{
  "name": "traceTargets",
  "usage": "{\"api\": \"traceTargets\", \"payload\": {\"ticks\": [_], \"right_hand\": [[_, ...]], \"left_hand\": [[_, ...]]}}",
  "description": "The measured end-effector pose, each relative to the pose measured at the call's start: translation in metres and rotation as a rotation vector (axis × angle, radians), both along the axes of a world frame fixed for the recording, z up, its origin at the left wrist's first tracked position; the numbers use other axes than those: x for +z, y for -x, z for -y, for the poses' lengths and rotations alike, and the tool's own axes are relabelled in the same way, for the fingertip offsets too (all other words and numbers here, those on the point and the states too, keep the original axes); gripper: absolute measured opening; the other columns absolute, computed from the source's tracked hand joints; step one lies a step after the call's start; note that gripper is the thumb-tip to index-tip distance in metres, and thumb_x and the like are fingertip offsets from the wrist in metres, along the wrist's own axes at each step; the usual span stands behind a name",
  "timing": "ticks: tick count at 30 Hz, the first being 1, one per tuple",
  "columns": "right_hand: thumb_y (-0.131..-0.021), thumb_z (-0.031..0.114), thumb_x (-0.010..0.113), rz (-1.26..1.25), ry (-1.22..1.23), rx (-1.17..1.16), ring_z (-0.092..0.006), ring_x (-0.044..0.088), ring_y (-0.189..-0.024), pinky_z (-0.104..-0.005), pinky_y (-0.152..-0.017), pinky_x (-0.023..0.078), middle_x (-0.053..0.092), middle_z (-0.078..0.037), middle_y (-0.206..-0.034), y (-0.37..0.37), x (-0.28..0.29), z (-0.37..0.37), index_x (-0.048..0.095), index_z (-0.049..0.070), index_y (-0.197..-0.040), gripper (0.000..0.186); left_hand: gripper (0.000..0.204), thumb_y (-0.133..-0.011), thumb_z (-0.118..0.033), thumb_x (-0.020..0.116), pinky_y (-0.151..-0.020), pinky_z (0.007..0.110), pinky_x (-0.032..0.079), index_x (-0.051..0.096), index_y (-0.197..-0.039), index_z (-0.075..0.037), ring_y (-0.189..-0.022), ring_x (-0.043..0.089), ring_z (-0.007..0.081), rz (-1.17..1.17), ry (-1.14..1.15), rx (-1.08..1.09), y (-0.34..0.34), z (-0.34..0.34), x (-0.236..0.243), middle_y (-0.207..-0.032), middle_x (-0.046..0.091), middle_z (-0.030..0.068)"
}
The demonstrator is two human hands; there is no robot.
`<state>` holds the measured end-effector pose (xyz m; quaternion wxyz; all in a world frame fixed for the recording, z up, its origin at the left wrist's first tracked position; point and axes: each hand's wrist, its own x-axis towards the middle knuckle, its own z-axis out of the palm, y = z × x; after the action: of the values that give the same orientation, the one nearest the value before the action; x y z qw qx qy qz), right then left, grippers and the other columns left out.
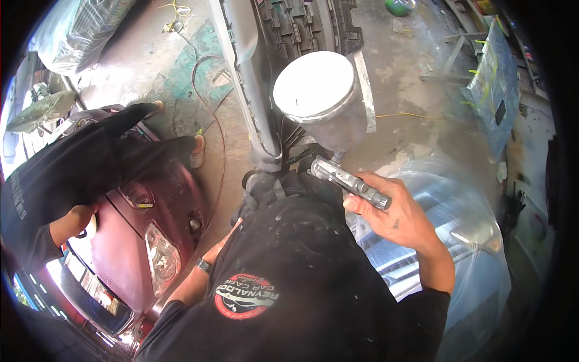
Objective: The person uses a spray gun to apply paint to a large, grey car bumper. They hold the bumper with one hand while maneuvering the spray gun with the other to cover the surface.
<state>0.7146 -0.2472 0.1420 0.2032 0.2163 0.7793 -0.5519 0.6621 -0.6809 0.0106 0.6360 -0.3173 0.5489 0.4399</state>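
My right hand (398,214) is closed round a spray gun (350,181), held out in front of my body. On top of the gun sits a grey paint cup (338,127) with a round white lid (316,84). Just beyond the cup stands a long grey car bumper (244,66), its black grille part beside it. My left hand (226,241) is low at my left side, against my dark shirt. Its fingers are mostly hidden, so I cannot see whether it holds anything.
At left, another person (66,175) in dark clothes leans over a dark red car (126,232). A plastic-covered car (440,241) is close on my right. A hose (222,130) runs across the floor. A masked panel (494,90) stands at the far right.
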Motion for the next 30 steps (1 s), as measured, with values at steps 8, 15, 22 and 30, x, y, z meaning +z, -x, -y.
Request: {"api": "traceTargets", "payload": {"ticks": [8,15,22,30], "right_hand": [[-0.092,0.047,0.072,0.056,-0.046,-0.182,-0.0176,0.06,-0.067,-0.0346,-0.064,0.05,0.067,-0.013,-0.077,0.029,0.029,0.003,0.067,-0.002,-0.109,0.052],[-0.098,0.045,0.064,-0.145,0.029,-0.427,-0.0065,0.051,-0.047,-0.0221,-0.042,0.041,0.067,-0.004,-0.083,0.053,0.038,-0.017,0.066,-0.001,-0.12,0.051],[-0.099,0.047,0.062,-0.186,0.019,-0.414,-0.0079,0.051,-0.047,-0.0224,-0.042,0.041,0.069,-0.006,-0.092,0.04,0.033,-0.004,0.065,0.0,-0.12,0.052],[-0.101,0.048,0.058,-0.125,0.207,-0.438,-0.0093,0.054,-0.048,-0.0234,-0.042,0.043,0.068,-0.006,-0.091,0.043,0.025,0.019,0.064,-0.002,-0.119,0.053]], "left_hand": [[0.062,-0.097,-0.028,0.063,-0.103,0.04,0.047,0.043,-0.146,0.005,-0.121,0.058,0.0288,0.028,-0.053,-0.005,0.011,0.004,-0.001,-0.143,0.052,0.0167],[0.061,-0.097,-0.029,0.062,-0.102,0.039,0.047,0.044,-0.145,0.004,-0.12,0.058,0.0278,0.043,-0.075,-0.003,0.015,0.006,0.0,-0.142,0.053,0.0161],[0.06,-0.097,-0.03,0.062,-0.101,0.038,0.048,0.045,-0.144,0.004,-0.119,0.059,0.0268,0.062,-0.076,0.0,0.017,0.005,0.005,-0.141,0.054,0.0155],[0.059,-0.098,-0.032,0.062,-0.101,0.038,0.048,0.047,-0.143,0.004,-0.117,0.059,0.0257,0.067,-0.087,-0.022,0.026,-0.001,0.004,-0.139,0.055,0.0148]]}}
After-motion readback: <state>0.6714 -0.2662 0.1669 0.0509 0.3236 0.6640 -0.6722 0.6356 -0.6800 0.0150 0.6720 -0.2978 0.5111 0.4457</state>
